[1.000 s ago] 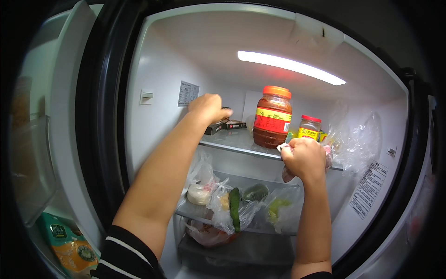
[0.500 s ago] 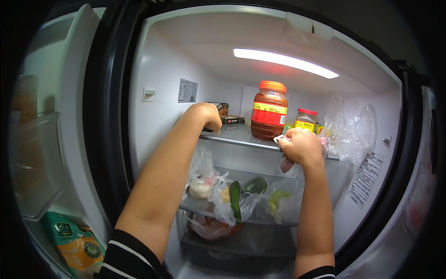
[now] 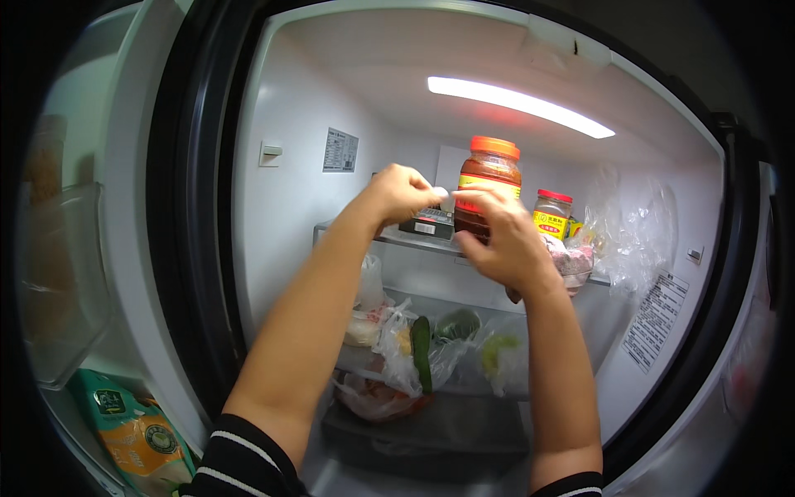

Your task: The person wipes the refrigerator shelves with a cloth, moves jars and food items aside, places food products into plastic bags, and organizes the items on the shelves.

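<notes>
In front of the fridge's top shelf (image 3: 406, 238), my left hand (image 3: 399, 197) is closed in a pinch. Something small and whitish shows at its fingertips, too small to name. My right hand (image 3: 507, 236) is just to its right, with fingers stretched leftward and thumb apart, slightly blurred. Behind that hand stands a large jar of dark red sauce (image 3: 490, 170) with an orange lid, partly covered. A flat dark box (image 3: 429, 225) lies beneath my left fingertips. Beside my right wrist, a pink-and-white crumpled cloth (image 3: 573, 258) sits at the shelf's front edge, partly hidden.
A smaller red-lidded jar (image 3: 551, 214) stands right of the large one. Clear plastic bags (image 3: 642, 228) hang along the right wall. Lower down are a cucumber (image 3: 421, 352) and bagged produce (image 3: 498, 356). The left door's bin (image 3: 62, 282) holds containers above a green-orange package (image 3: 137, 435).
My right hand has let go of the cloth and moved left. My left hand has risen and moved right toward it, and the dark box now shows nearer the big jar.
</notes>
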`<action>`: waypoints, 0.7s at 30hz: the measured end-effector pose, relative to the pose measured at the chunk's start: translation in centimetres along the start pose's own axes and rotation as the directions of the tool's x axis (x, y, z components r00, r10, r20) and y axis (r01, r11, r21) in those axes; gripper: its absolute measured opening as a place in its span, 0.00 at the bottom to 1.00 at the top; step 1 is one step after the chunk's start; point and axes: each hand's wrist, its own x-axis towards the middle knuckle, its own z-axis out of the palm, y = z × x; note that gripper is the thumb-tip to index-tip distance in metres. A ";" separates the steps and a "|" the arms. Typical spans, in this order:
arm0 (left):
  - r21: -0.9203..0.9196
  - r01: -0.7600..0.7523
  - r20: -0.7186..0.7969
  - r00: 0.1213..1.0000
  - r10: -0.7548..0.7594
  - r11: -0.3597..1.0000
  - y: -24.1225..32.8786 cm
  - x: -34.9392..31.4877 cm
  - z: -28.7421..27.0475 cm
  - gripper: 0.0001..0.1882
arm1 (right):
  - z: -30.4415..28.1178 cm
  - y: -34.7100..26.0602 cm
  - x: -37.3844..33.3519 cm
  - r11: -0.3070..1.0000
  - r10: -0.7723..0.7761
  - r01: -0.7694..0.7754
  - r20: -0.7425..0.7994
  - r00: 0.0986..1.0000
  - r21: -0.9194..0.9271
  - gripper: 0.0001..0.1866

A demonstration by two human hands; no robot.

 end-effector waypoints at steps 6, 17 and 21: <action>0.506 0.009 -0.135 0.988 0.069 0.862 -1.8 4.9 -0.2 0.17 | 3.8 -2.0 0.5 0.990 0.139 -0.124 0.319 0.937 -0.067 0.36; 0.941 -0.058 0.160 0.944 -0.288 0.333 -10.8 15.7 1.5 0.25 | 4.9 -2.5 -0.5 0.962 0.055 -0.019 0.126 0.990 -0.271 0.28; 0.945 -0.127 0.141 0.990 -0.027 0.300 -12.3 16.8 0.3 0.22 | 4.8 -2.6 -0.1 0.957 0.108 -0.070 0.123 0.987 -0.281 0.34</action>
